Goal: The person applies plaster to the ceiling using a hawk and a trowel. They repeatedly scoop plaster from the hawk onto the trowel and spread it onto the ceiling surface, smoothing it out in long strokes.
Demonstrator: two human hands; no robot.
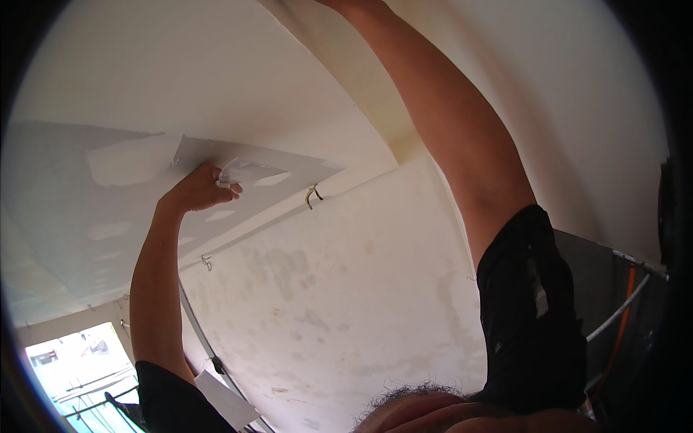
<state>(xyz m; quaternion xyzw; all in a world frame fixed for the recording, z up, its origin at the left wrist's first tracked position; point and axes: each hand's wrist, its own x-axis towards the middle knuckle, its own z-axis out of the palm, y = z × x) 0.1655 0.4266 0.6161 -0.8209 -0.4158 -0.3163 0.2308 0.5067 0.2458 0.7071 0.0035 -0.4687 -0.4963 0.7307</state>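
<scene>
Raised up to the ceiling, my left hand (198, 189) is closed round what looks like a putty knife (249, 172), its pale, shiny blade lying close against the ceiling's underside. Grey ceiling board (43, 180) with white filler patches (130, 160) surrounds that hand. A smooth white coat (180, 72) covers the nearer stretch of ceiling, ending in a ragged line beside the hand. My right arm (462, 123) reaches up past a ceiling step (354, 86); its hand is cut off by the top edge, so its fingers and anything in them are hidden.
Loose wires (313, 195) hang where the ceiling meets a stained white wall (346, 289). A bent wire (206, 263) sticks out farther left. A bright opening (79, 375) lies lower left; metal bars (621, 307) and an orange strip (622, 328) are at the right.
</scene>
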